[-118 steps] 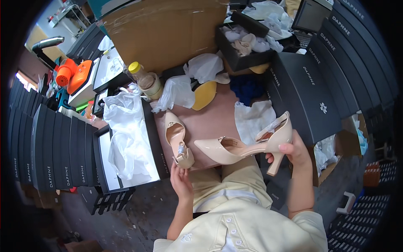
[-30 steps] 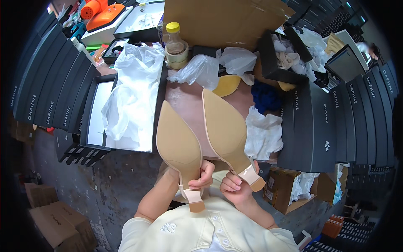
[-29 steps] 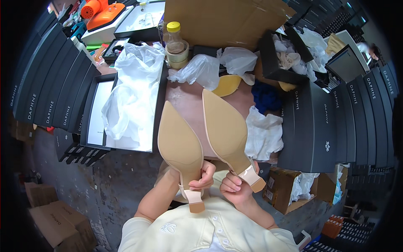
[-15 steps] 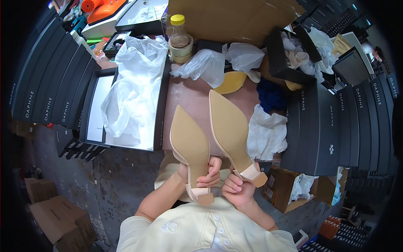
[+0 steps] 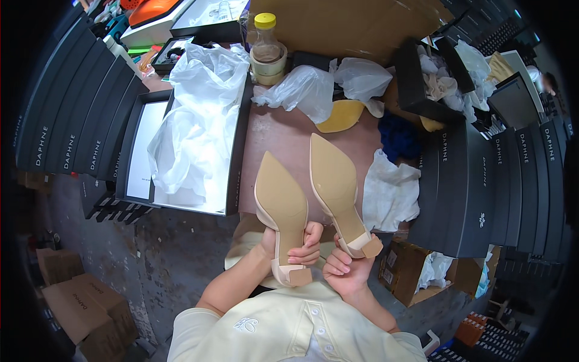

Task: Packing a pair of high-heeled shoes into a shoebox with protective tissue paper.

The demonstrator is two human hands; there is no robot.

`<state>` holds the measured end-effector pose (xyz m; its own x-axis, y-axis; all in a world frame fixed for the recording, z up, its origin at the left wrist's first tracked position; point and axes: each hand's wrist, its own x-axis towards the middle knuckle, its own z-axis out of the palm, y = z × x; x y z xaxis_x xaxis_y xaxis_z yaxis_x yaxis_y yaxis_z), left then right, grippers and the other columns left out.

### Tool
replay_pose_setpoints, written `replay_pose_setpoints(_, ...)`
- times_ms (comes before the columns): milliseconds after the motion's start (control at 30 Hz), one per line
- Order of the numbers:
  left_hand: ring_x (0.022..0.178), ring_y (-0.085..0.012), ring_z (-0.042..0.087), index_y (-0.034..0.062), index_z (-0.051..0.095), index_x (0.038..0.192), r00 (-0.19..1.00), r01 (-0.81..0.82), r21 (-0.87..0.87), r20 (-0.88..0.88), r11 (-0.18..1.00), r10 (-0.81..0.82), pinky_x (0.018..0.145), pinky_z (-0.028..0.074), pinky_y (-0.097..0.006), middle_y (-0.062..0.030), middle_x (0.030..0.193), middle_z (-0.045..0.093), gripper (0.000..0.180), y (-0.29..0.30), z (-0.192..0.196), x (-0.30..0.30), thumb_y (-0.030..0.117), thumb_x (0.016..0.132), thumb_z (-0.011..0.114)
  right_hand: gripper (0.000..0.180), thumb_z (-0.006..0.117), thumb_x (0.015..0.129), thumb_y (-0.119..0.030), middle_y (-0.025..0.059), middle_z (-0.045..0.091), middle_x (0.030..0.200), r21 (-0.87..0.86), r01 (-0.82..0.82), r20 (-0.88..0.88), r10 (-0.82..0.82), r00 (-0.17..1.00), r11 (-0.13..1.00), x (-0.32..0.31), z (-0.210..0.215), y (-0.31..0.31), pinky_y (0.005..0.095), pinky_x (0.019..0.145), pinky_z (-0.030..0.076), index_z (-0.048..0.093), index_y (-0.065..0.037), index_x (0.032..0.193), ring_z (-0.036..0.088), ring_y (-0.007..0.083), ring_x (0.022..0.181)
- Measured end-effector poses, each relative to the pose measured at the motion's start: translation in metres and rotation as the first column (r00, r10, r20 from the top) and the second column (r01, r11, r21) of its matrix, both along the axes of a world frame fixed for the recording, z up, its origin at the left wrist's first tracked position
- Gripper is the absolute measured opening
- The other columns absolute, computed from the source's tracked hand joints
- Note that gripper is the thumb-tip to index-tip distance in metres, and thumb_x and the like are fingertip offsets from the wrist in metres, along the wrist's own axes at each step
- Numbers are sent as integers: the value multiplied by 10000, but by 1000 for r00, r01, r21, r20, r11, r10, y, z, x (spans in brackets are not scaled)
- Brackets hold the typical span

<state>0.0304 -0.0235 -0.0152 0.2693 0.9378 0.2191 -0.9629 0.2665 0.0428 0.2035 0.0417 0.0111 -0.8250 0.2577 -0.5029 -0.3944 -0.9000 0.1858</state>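
Note:
My left hand (image 5: 306, 244) is closed around the narrow middle of a beige pointed heeled shoe (image 5: 280, 196), its tan sole facing up. The fingers wrap over its right edge, and the block heel points toward me. In my right hand (image 5: 346, 270) is a matching heeled shoe (image 5: 335, 181), also sole up, gripped near its heel; part of that grip is hidden behind the shoe. Both toes point away from me, side by side and apart. To the left lies an open black shoe box (image 5: 231, 181) with white tissue paper (image 5: 199, 127) in it.
Stacks of black shoe boxes rise at left (image 5: 66, 108) and right (image 5: 461, 187). A crumpled white cloth (image 5: 391, 190) lies on the pinkish table (image 5: 274, 130). Farther back are a yellow-capped bottle (image 5: 265, 37), plastic bags (image 5: 304, 90) and a yellow pad (image 5: 341, 117). Cardboard cartons (image 5: 84, 308) stand on the floor.
Both shoes have tilted slightly, and the right one looks shorter, its heel a little higher in the picture. The surroundings have shifted slightly rightward. Both hands keep their hold.

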Motion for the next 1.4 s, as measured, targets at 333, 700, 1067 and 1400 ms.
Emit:
replay_pose_setpoints(333, 424, -93, 383, 1, 441, 788, 988, 141, 95, -76, 985, -135, 430, 320, -197, -5, 503, 413, 631, -7, -4, -3, 627, 847, 384, 791, 440, 732, -725, 9, 400, 534, -3, -13, -5, 13, 1000, 1000, 3, -4, -2, 237, 477, 302, 537, 4, 1021, 362, 111, 464)
replay_pose_setpoints(700, 576, -188, 507, -40, 478, 966, 832, -518, -479, -475, 709, 287, 554, 446, -297, -124, 722, 526, 466, -6, 23, 6, 399, 832, 401, 783, 426, 734, -726, 1, 399, 519, 32, 3, 10, -3, 1000, 999, 7, -6, -3, 236, 473, 304, 527, 2, 1003, 363, 111, 456)
replay_pose_setpoints(1067, 900, -127, 588, -43, 542, 1110, 211, -536, -51, -975, 842, 75, 762, 449, -266, -111, 982, 640, 355, -20, 44, -33, 233, 889, 567, 772, 429, 724, -729, 1, 416, 532, 20, 110, -7, -110, 994, 994, 19, -17, 2, 243, 473, 307, 528, -28, 1031, 372, 114, 459)
replay_pose_setpoints(1400, 492, -324, 508, -58, 536, 725, -739, -579, 266, -570, 771, -359, 520, 417, -378, -214, 559, 507, 359, 32, 45, -84, 268, 792, 671, 782, 384, 729, -747, 26, 405, 561, 62, 97, -142, -87, 986, 993, -1, -4, 15, 247, 496, 308, 512, -16, 975, 365, 128, 491)
